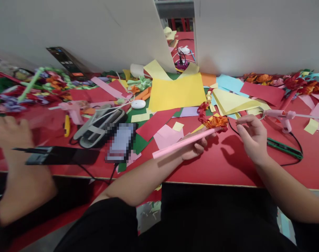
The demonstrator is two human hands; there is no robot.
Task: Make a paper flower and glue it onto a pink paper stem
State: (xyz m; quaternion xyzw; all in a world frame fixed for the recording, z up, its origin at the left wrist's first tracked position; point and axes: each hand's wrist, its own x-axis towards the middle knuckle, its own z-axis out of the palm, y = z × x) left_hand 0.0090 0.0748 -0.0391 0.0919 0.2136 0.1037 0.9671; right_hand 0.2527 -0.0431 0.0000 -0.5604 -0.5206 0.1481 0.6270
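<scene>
My left hand (195,148) is wrapped round a rolled pink paper stick (175,144), which slants up to the right just above the red table. At the stick's upper end sits an orange paper flower (216,121) with dark red paper beneath it. To the right of the flower, apart from it, my right hand (254,138) is raised with its fingers curved and apart, nothing visible in it. A pink glue gun (281,115) lies just beyond that hand, with a green box cutter (284,148) beside the wrist.
Yellow paper (177,91) and coloured scraps cover the red table (206,171) towards a grey partition (78,28). Left of me lie a phone (121,142), a glasses case (101,126) and another glue gun (72,111). A co-worker's hand (11,131) rests at far left.
</scene>
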